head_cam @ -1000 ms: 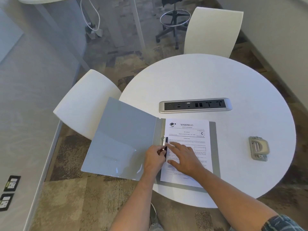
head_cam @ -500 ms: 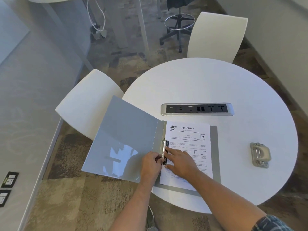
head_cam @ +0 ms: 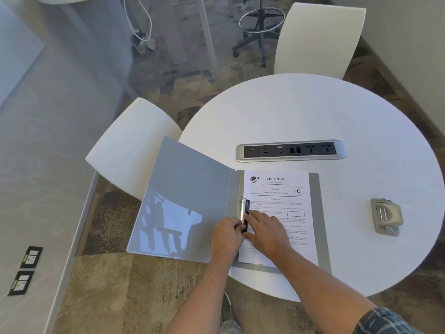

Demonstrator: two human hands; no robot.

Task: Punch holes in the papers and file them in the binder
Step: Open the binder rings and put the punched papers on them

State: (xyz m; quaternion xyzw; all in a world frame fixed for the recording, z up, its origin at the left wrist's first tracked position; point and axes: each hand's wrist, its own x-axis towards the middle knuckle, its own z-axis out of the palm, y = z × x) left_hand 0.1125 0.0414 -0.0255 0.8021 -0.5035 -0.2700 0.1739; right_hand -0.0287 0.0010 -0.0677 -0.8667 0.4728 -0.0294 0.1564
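Pinching binder (head_cam: 192, 201) rings between both hands (head_cam: 227, 233), papers (head_cam: 284, 213) under right hand (head_cam: 267, 233)

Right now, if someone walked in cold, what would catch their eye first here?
Both hands meeting at the ring mechanism of an open grey binder at the round table's near edge: left hand beside right hand, which rests on the printed paper. Right of that sits a hole punch.

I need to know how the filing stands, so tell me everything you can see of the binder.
The binder is thin, grey and plastic-looking, lying open on the near left of the round white table, its left cover overhanging the edge. A printed paper lies on its right half. The left hand and right hand meet at the metal ring clasp by the spine.
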